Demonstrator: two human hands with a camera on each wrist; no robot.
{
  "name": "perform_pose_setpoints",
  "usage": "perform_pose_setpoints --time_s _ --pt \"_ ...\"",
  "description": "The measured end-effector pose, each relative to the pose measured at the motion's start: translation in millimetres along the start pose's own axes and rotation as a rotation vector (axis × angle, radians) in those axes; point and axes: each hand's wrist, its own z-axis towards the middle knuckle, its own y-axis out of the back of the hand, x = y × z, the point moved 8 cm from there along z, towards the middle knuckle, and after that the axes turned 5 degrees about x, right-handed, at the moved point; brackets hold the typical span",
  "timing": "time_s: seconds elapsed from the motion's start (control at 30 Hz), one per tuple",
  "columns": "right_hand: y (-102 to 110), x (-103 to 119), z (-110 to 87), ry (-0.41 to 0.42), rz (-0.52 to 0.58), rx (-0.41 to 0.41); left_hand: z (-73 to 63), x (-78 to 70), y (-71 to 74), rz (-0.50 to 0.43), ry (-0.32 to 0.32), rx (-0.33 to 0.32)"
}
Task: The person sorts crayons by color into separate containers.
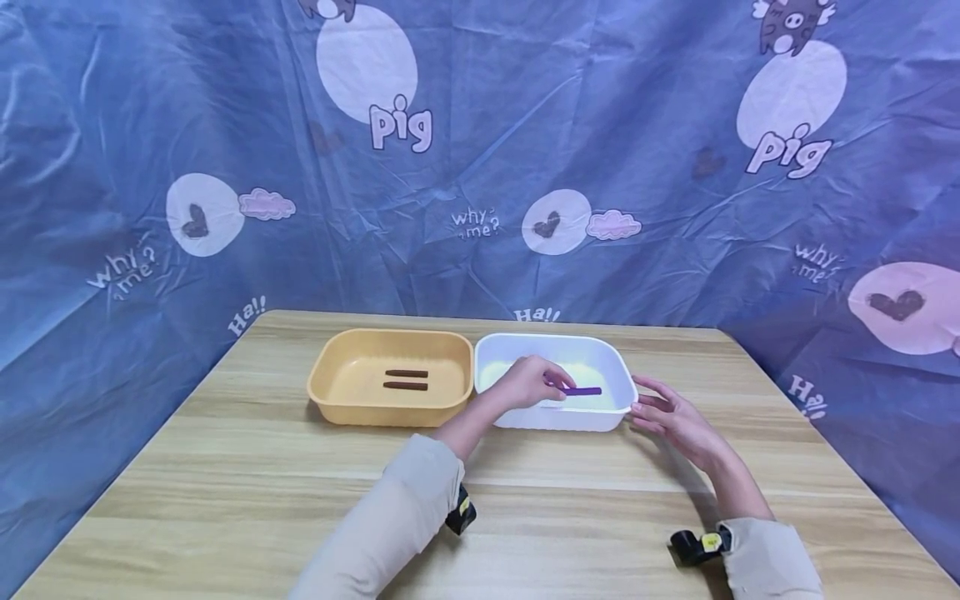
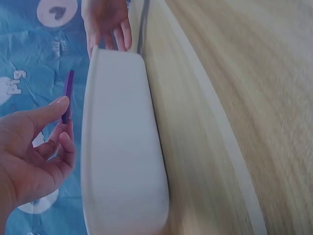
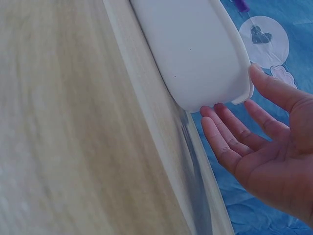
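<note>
A slim purple crayon-like stick is pinched between the thumb and fingers of my left hand, over the white plastic basin. In the left wrist view the stick has flat sides and stands out past the thumb tip, above the basin's rim. My right hand is at the basin's right end, its fingers lightly bent. In the right wrist view the fingertips meet the end wall and the thumb is at the rim.
An orange-yellow basin stands directly left of the white one. Inside it lie two dark brown tapered sticks, side by side. Both basins stand toward the back of the wooden table, before a blue printed cloth.
</note>
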Motion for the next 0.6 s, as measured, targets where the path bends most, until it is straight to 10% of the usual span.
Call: perform_pose_setpoints --time_s 0.6 --pt "0 1 -1.1 -0.009 -0.021 -0.007 6.8 45.4 -0.7 -0.048 0.178 -0.052"
